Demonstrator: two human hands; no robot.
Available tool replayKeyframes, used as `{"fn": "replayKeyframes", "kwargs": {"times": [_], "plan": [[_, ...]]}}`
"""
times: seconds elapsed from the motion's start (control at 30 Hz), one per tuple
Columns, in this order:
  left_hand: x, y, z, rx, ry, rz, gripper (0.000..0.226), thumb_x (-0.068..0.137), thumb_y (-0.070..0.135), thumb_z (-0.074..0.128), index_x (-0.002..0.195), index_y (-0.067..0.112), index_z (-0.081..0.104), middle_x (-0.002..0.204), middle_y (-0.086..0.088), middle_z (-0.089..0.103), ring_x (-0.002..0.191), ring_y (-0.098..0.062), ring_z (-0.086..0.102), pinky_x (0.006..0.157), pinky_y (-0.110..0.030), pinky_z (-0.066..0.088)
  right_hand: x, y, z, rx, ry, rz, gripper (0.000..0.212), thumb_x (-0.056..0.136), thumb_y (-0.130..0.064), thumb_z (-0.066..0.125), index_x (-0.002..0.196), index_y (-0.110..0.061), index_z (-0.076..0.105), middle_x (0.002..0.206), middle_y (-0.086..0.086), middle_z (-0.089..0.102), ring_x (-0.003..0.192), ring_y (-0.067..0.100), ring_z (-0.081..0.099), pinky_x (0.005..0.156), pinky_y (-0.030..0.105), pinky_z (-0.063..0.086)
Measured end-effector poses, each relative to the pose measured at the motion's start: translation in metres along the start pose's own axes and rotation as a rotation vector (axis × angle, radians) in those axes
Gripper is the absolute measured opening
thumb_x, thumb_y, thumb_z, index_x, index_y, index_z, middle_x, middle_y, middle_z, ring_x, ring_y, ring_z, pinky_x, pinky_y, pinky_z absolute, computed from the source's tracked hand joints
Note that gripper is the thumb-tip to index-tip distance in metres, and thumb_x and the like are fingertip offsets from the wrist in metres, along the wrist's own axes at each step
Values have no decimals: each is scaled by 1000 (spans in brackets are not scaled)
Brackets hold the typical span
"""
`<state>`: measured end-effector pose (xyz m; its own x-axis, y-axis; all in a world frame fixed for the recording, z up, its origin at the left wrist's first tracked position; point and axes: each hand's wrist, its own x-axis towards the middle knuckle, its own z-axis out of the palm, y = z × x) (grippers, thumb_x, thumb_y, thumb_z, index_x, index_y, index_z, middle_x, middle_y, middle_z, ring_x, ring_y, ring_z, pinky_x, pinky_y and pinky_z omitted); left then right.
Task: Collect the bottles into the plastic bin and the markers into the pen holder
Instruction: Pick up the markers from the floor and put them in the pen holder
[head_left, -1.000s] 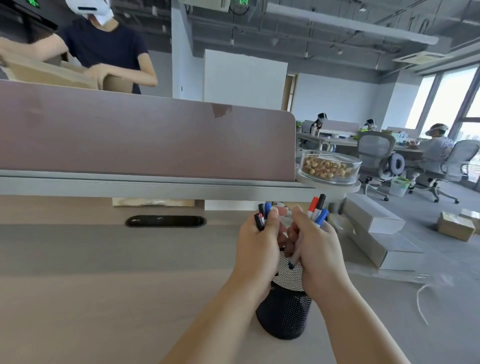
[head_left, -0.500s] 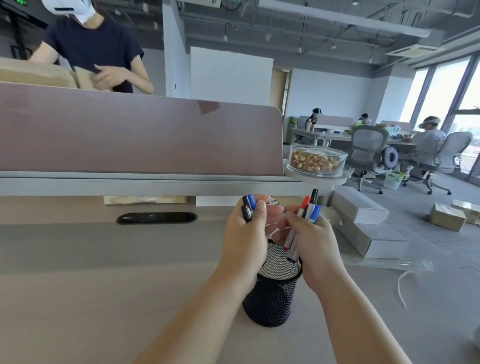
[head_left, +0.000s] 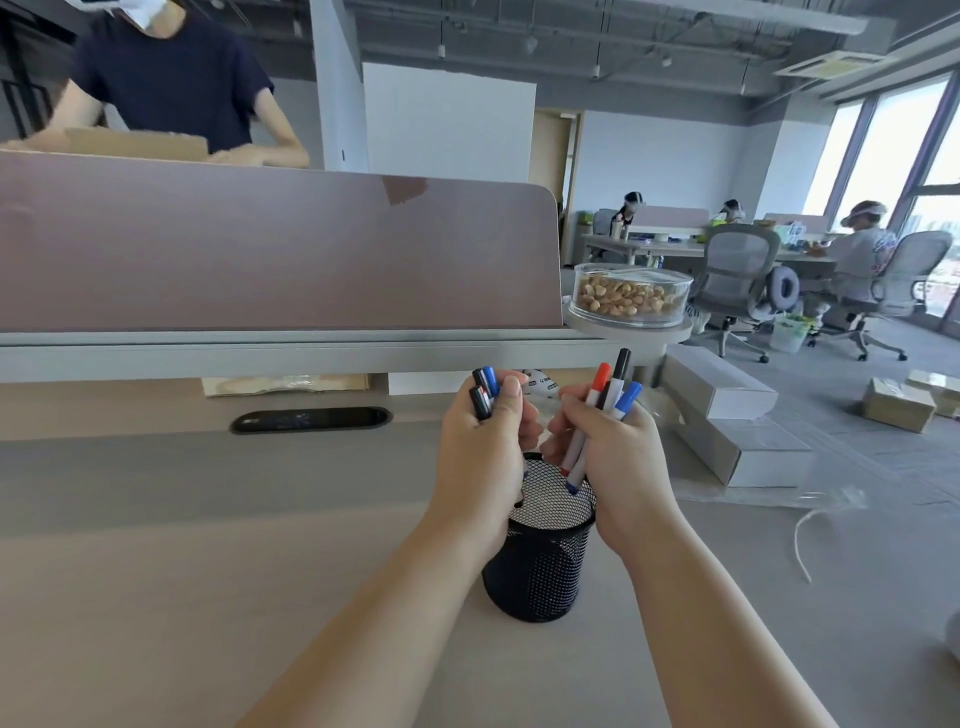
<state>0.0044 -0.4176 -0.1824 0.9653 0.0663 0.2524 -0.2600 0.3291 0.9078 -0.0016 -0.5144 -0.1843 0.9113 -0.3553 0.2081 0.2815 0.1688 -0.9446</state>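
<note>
Markers: right hand (head_left: 618, 457) grips a red/black/blue bundle (head_left: 605, 410), left hand (head_left: 485, 452) grips two more (head_left: 484, 392) above the black wire-mesh pen holder (head_left: 540, 556); lower tips past rim before loosening, one hand first.

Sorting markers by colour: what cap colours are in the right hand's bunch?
Red, black and blue caps, on the markers in the right hand; head view.

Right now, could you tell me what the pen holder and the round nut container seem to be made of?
The pen holder looks like black metal mesh with a matte finish: fine perforations show light through its wall, though coated wire or plastic mesh cannot be ruled out. The nut container looks like clear glossy plastic or glass: the nuts show through its wall.
</note>
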Motion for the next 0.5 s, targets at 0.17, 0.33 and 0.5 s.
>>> {"fn": "replayKeyframes", "kwargs": {"times": [0.17, 0.33, 0.5], "plan": [[-3, 2, -1, -3, -38, 25, 10, 90, 19, 63, 81, 20, 61, 62, 11, 60, 55, 0, 59, 54, -12, 49, 0, 1, -3, -16, -38, -29, 5, 89, -2, 61, 88, -6, 60, 62, 6, 57, 51, 20, 53, 54, 30, 48], [-5, 4, 1, -39, -57, 36, 14, 91, 27, 60, 82, 16, 62, 69, 4, 61, 62, -7, 59, 68, -22, 50, -3, -2, -2, 6, -52, -38, 3, 90, -8, 61, 87, -7, 61, 62, 6, 58, 51, 19, 54, 56, 30, 49], [-3, 4, 1, -94, -42, 13, 30, 99, 33, 44, 82, 16, 62, 73, -1, 59, 71, -16, 57, 79, -34, 46, -5, -4, -1, 41, -39, -33, 20, 93, -23, 58, 78, -12, 65, 63, 8, 58, 58, 22, 54, 58, 28, 50]]}}
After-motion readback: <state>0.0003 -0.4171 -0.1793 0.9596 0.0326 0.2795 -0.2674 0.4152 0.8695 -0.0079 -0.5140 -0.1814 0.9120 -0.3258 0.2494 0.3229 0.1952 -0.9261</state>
